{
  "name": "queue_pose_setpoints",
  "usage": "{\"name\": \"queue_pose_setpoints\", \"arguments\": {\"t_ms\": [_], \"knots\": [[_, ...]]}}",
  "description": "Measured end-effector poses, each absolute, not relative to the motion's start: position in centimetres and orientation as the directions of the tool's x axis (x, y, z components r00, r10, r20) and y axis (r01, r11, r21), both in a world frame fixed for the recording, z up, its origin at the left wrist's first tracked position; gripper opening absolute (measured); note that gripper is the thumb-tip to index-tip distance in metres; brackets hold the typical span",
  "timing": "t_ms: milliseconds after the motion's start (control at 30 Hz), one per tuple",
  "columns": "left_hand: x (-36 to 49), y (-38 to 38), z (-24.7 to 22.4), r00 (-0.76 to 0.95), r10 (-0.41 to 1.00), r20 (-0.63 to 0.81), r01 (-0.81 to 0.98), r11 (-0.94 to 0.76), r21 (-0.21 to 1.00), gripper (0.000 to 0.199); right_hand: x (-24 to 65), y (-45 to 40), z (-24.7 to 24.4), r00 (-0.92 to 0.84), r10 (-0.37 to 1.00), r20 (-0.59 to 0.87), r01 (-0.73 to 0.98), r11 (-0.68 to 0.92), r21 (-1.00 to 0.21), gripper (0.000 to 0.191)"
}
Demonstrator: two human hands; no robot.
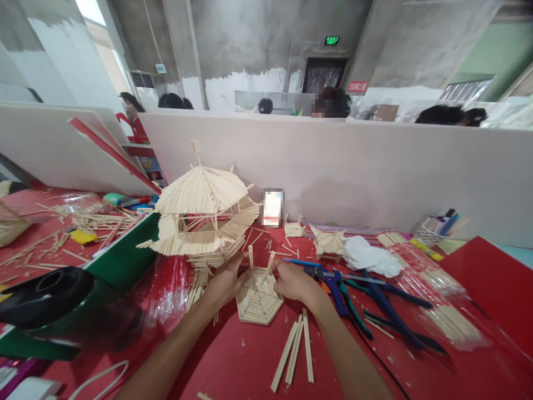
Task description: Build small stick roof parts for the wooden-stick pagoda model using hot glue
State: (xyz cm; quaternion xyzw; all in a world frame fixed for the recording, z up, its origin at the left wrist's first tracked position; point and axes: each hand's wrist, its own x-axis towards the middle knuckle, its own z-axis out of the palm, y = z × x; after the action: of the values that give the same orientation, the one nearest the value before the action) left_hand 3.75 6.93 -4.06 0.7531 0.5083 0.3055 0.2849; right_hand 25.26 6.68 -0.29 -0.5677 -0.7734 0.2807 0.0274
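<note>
A flat polygonal panel of pale wooden sticks [259,297] lies on the red table [233,366], with two short sticks standing up at its far edge. My left hand [228,279] is at the panel's left side, fingers bent near the left upright stick; its fingertips are partly hidden. My right hand [291,279] is curled at the right side, fingers pressed together by the right upright stick. What it grips is too small to make out. Behind my left hand stands a tiered stick pavilion [204,194]. Several loose sticks [295,347] lie nearer me.
A blue glue gun [333,283], pliers [387,305] and bagged sticks [445,300] lie on the right. A dark bottle [70,305] and a green divider [125,250] stand left. Small stick models [328,243] and white tissue [370,255] sit behind. People are beyond the partition [375,172].
</note>
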Motion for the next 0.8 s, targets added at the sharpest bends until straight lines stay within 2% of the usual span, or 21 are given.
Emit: {"name": "queue_pose_setpoints", "arguments": {"t_ms": [100, 233, 333, 433, 567, 667, 800], "knots": [[3.1, 5.9, -3.0, 0.308, 0.944, 0.116, 0.672, -0.302, 0.677, 0.043, 25.2, 6.6, 0.0, -0.346, 0.896, -0.278, 0.862, 0.187, -0.471, 0.035], [2.9, 3.9, -1.4, 0.255, 0.964, 0.077, 0.869, -0.264, 0.418, 0.040, 25.2, 6.4, 0.1, -0.322, 0.897, -0.302, 0.871, 0.156, -0.466, 0.037], [3.4, 3.1, -0.9, 0.237, 0.972, -0.008, 0.921, -0.222, 0.320, 0.033, 25.1, 6.2, 0.3, -0.300, 0.904, -0.305, 0.891, 0.151, -0.429, 0.035], [3.9, 3.2, -0.8, 0.219, 0.973, -0.070, 0.925, -0.184, 0.333, 0.024, 25.1, 5.8, 0.7, -0.266, 0.915, -0.303, 0.904, 0.128, -0.407, 0.031], [3.9, 4.1, -1.2, 0.220, 0.974, -0.050, 0.909, -0.186, 0.373, 0.023, 26.3, 4.8, 1.6, -0.204, 0.930, -0.307, 0.901, 0.056, -0.431, 0.027], [3.8, 4.5, -1.4, 0.211, 0.977, -0.037, 0.907, -0.182, 0.379, 0.023, 28.3, 3.5, 2.2, -0.148, 0.944, -0.295, 0.909, 0.012, -0.416, 0.014], [3.8, 4.9, -1.6, 0.190, 0.982, -0.014, 0.913, -0.171, 0.369, 0.022, 31.2, 1.4, 2.1, -0.015, 0.976, -0.218, 0.946, -0.057, -0.320, 0.010]]}}
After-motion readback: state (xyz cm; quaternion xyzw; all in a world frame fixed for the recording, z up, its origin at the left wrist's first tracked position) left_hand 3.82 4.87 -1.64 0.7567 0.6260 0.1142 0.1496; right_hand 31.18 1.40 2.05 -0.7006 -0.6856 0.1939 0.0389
